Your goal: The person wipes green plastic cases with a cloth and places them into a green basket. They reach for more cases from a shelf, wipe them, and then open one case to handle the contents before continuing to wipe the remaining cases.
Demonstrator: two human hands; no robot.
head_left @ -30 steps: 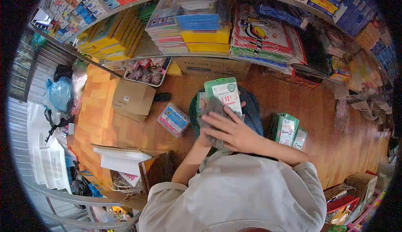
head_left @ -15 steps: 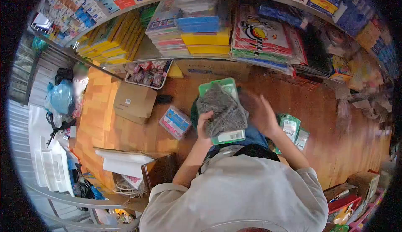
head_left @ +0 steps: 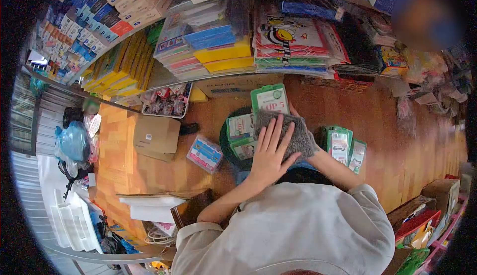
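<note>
A green plastic case [head_left: 269,99] with a white label is in front of me, its lower part covered by a fuzzy grey cloth [head_left: 301,138]. My left hand [head_left: 273,148] lies flat on the cloth, fingers spread. My right hand [head_left: 293,110] grips the case at its right side; the cloth hides most of this hand. Just left of it, a green case [head_left: 240,126] and another green case [head_left: 244,149] rest on a dark round surface [head_left: 226,151]. Several similar green cases [head_left: 339,145] are to the right on the floor.
A clear case with a pink and blue label [head_left: 205,153] and a cardboard box [head_left: 156,135] are on the wooden floor [head_left: 115,151] to the left. Ahead, a shelf holds stacked packs [head_left: 298,39]. An open carton [head_left: 191,208] is near my left elbow. A blurred patch is at upper right.
My left hand has moved from gripping the case's left side to lying on the cloth. My right hand has come to the case. Green cases on the dark surface are now uncovered.
</note>
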